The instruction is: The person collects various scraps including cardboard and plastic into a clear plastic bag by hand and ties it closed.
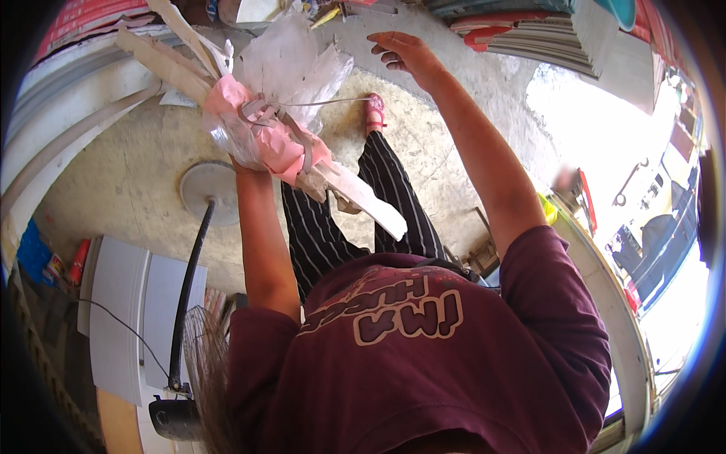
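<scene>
Pink-paper-and-clear-plastic bundle [278,151] of pale flat strips [367,200] supported by left hand [248,168], grip hidden; right hand [403,53] spread, empty. If tilted, strips may be dropped.

Underfoot, one pale, stained concrete floor [128,181]. At the wearer's left: one round, light-grey flat disc [195,185], met by the end of a slim black pole [190,303]; near it, smooth pale grey-lilac panels [119,318], a thin dark cable [125,327] crossing them; a tan flat board [119,416] just beside; one red cylindrical container [79,261], close to a bright blue item [32,253], kind unclear to me. Far right: one pile of thin, red-and-grey-edged sheets [544,38]; near it, one curved teal plastic vessel [620,10].
</scene>
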Motion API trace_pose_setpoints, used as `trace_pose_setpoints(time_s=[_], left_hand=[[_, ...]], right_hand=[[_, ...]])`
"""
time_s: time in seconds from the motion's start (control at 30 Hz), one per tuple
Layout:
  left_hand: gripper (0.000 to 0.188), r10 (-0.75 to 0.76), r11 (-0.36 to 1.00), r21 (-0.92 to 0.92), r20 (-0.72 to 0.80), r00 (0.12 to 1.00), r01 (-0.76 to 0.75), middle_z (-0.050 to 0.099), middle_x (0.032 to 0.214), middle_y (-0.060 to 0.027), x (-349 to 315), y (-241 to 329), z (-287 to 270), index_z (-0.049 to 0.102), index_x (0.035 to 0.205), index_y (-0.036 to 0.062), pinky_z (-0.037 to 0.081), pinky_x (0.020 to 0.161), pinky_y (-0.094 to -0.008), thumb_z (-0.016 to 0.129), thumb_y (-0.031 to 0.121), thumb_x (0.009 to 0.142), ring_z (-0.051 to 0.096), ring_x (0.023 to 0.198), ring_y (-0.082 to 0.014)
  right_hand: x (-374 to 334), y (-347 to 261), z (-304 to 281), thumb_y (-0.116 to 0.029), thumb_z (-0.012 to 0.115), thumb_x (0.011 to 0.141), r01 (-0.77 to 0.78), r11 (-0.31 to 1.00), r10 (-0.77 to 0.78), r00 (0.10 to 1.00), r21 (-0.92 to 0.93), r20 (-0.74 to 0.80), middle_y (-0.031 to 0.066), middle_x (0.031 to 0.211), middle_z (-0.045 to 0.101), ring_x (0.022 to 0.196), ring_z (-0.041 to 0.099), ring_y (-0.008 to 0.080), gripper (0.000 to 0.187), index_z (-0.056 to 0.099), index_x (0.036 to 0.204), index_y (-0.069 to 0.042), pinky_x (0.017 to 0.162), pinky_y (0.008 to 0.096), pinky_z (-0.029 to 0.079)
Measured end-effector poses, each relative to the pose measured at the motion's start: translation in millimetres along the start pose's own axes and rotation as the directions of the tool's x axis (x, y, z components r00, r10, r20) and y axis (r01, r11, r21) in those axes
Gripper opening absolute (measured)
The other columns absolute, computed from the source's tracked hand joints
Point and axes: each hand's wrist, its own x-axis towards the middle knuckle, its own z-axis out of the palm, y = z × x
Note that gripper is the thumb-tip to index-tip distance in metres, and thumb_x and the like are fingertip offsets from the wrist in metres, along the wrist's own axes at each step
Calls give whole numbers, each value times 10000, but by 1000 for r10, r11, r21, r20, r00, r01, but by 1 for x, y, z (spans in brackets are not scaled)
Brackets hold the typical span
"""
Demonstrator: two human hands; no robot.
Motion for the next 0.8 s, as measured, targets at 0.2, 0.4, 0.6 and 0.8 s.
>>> trace_pose_setpoints(time_s=[0.2,0.4,0.6,0.8], left_hand=[[412,-62,956,-286,20,998,66,516,1105,-85,-2,9,12,446,1163,33,460,821,-381,490,349,902,518,1017,-219],[456,-107,986,-125,22,994,108,488,1132,-121,-9,8,25,413,1189,32,472,810,-412,409,392,910,513,1004,-268],[593,-500,81,-920,296,814,384,482,1140,-132,-15,-32,40,361,1243,12,478,815,-396,414,495,903,524,970,-277],[602,-643,-39,-777,501,579,629,492,1163,-155,-21,-54,34,328,1258,4,473,840,-399,332,510,932,511,1049,-306]], right_hand=[[11,24,17,-327,593,840,-116,986,110,992,-117,-56,21,889,637,753,577,107,293,637,1006,-89,678,264,478],[23,48,52,-427,575,841,10,924,13,998,-382,57,115,1092,602,1067,537,196,487,583,1144,-46,897,316,414],[62,77,87,-531,619,784,-224,905,226,973,-363,-37,139,1133,577,1129,494,243,656,569,1151,10,995,339,333],[66,68,108,-196,628,851,-233,885,165,967,404,195,65,996,629,908,591,154,329,592,1103,14,826,286,458]])
